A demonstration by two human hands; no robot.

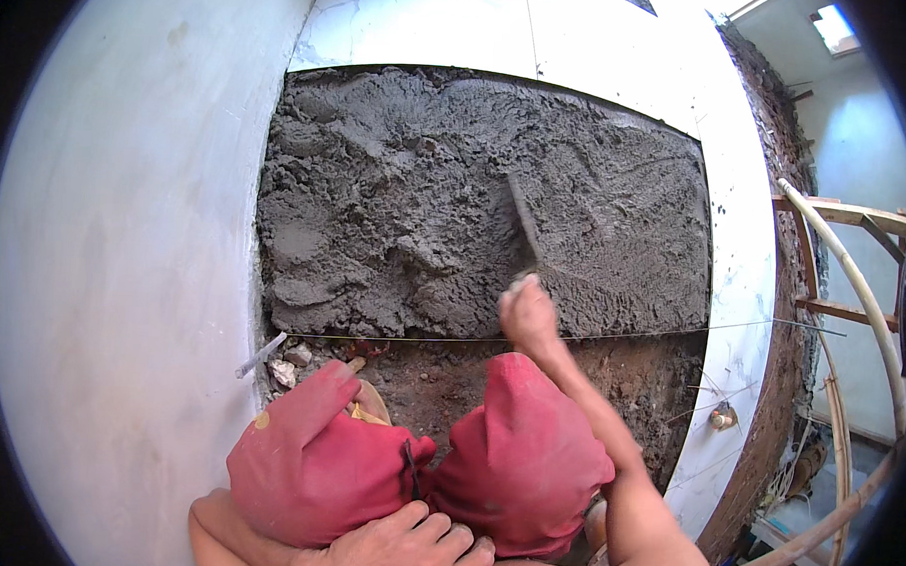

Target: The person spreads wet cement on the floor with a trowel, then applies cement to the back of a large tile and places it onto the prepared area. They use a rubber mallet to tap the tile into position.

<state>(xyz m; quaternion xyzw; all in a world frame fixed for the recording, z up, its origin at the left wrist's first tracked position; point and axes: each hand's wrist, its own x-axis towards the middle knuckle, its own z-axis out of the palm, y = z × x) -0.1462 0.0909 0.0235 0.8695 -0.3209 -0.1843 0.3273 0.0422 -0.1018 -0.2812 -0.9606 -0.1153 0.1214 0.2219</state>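
My right hand (527,311) grips a trowel, its long blade (520,220) lying in rough wet grey mortar (366,195) that fills a rectangle between white marbled tiles (412,22). The mortar right of the blade looks flatter than the lumpier left part. A thin string (421,339) runs across along the mortar's near edge. At the bottom, my left hand (409,536) rests with fingers apart, low against my bent legs in red cloth (317,458).
A pale wall (115,251) borders the left. Bare soil (619,389) and stone chunks (285,370) lie before me. At right are a tile strip (731,333), a dug dirt edge, bent poles (852,282) and a wooden frame (836,308).
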